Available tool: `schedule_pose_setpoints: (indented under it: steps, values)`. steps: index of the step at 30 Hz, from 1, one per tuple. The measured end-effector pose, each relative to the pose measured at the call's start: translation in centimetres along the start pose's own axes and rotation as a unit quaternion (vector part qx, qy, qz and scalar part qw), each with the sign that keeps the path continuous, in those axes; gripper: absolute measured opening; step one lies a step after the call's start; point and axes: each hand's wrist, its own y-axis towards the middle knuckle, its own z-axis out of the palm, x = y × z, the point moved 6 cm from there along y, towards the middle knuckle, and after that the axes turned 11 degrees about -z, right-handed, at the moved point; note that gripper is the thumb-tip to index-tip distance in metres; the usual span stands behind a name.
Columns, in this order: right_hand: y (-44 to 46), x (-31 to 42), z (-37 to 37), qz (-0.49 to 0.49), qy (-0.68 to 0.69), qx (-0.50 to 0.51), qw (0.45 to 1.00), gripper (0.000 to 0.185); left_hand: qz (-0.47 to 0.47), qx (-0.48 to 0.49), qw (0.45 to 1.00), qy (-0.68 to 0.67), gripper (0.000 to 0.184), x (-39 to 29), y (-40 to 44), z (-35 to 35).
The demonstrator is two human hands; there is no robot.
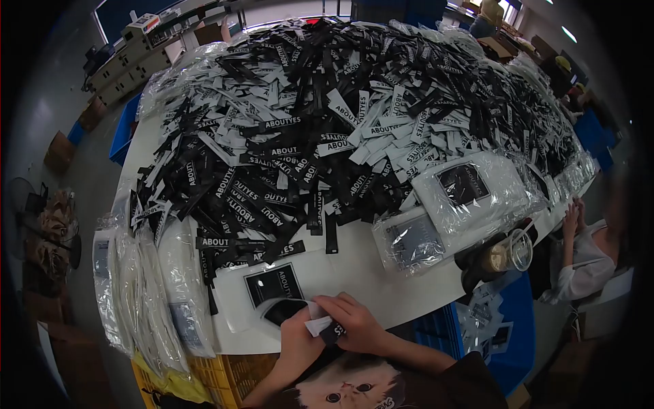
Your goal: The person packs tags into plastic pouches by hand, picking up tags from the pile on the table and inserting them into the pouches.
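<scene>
My two hands are together over the near edge of the tabletop, left of its middle. My left hand is closed on a pouch with a dark panel, which slants up and away from me. My right hand pinches a folded black-and-white strip right beside it (the letters "ES" show on its dark part). My fingers hide where strip and pouch meet, so I cannot tell whether one is inside the other.

Just beyond the pouch, near the front edge, lies a flat white bag with a black ABOUTYES panel. A broad heap of black and white strips runs from there to the far edge. Plastic-wrapped packets line the near left corner, overhanging the edge; more wrapped bundles lie toward the right edge, with a clear cup beside them. Past the right edge sits another person in a light top, and a blue bin stands below the near right edge.
</scene>
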Motion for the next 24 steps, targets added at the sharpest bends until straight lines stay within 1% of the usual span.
schedule_pose_setpoints:
  steps: [1, 3, 4, 6, 7, 8, 9, 10, 11, 12, 13, 14, 15, 16, 17, 18, 19, 20, 22, 23, 24]
  values:
    - [-0.2, -0.2, -0.1, 0.0, 0.0, 0.002, 1.0, 0.066, -0.001, -0.001, 1.0, -0.002, 0.021, -0.1, 0.1, 0.0]
    - [-0.3, -0.4, 0.2, -0.031, -0.024, 0.034, 0.999, 0.065, 0.097, -0.03, 0.991, 0.084, 0.019, -1.5, 0.0, -0.2]
    - [-0.3, -0.3, -0.1, -0.031, -0.022, 0.032, 0.999, 0.065, 0.097, -0.03, 0.991, 0.087, 0.019, -1.3, 0.0, -0.1]
    - [-0.3, -0.4, -2.2, 0.009, -0.067, -0.057, 0.996, 0.059, 0.026, -0.063, 0.99, 0.121, 0.016, -0.4, 0.1, -0.1]
    - [-0.1, -0.5, -2.4, 0.009, -0.067, -0.056, 0.996, 0.059, -0.042, -0.014, 0.994, 0.098, 0.023, 0.1, 0.0, -0.1]
    - [0.1, -0.5, -2.8, -0.007, -0.033, -0.078, 0.996, 0.053, -0.043, -0.014, 0.994, 0.098, 0.023, -0.7, 0.0, -0.2]
    - [0.1, -0.4, -3.1, -0.022, 0.001, -0.101, 0.995, 0.047, 0.036, -0.145, 0.986, 0.071, 0.028, -2.8, -0.1, -1.9]
    - [-0.2, -0.3, -3.2, -0.021, 0.002, -0.103, 0.994, 0.047, 0.113, -0.272, 0.955, 0.043, 0.033, -4.3, -0.9, -3.3]
    - [-0.7, -0.9, -2.8, 0.046, 0.123, -0.095, 0.987, 0.038, 0.199, -0.266, 0.942, 0.049, 0.047, -4.2, -1.6, -3.5]
    - [-1.2, -1.3, -2.2, 0.111, 0.243, -0.085, 0.96, 0.03, 0.27, -0.198, 0.936, 0.104, 0.054, -4.7, -2.1, -3.1]
    - [-1.4, -0.9, -2.4, 0.113, 0.244, -0.088, 0.959, 0.03, 0.337, -0.128, 0.92, 0.157, 0.061, -5.3, -2.8, -2.5]
    - [-1.8, -1.0, -2.3, 0.169, 0.356, -0.115, 0.912, 0.023, 0.363, -0.051, 0.917, 0.157, 0.079, -5.8, -2.9, -1.8]
    - [-2.2, -1.2, -2.0, 0.223, 0.461, -0.139, 0.848, 0.016, 0.362, -0.052, 0.918, 0.157, 0.079, -6.5, -2.4, -1.4]
    - [-2.2, -1.2, -2.0, 0.224, 0.461, -0.137, 0.848, 0.016, 0.295, -0.046, 0.941, 0.158, 0.084, -6.8, -1.4, -0.6]
    - [-2.4, -1.8, -2.6, 0.232, 0.424, -0.19, 0.854, 0.013, 0.227, -0.04, 0.96, 0.158, 0.088, -6.7, -0.7, 0.1]
    - [-2.7, -2.4, -3.2, 0.239, 0.385, -0.243, 0.858, 0.01, 0.2, -0.05, 0.97, 0.126, 0.093, -5.2, -0.2, 0.9]
    - [-3.2, -3.3, -3.1, 0.225, 0.334, -0.269, 0.875, 0.013, 0.202, -0.05, 0.97, 0.127, 0.093, -4.5, -0.2, 1.3]
    - [-3.3, -4.1, -3.3, 0.223, 0.333, -0.272, 0.875, 0.013, 0.19, -0.057, 0.969, 0.145, 0.094, -3.8, -0.1, 1.4]
    - [-3.3, -4.2, -5.5, 0.132, 0.169, -0.25, 0.944, 0.017, 0.176, -0.06, 0.969, 0.163, 0.095, -3.5, 0.2, 1.4]
    - [-3.8, -4.4, -6.3, 0.134, 0.169, -0.25, 0.944, 0.017, 0.15, -0.056, 0.973, 0.165, 0.094, -3.4, 0.5, 1.4]
    - [-4.4, -5.0, -6.6, 0.183, 0.21, -0.238, 0.93, 0.022, 0.123, -0.053, 0.977, 0.166, 0.093, -3.1, 0.8, 1.3]
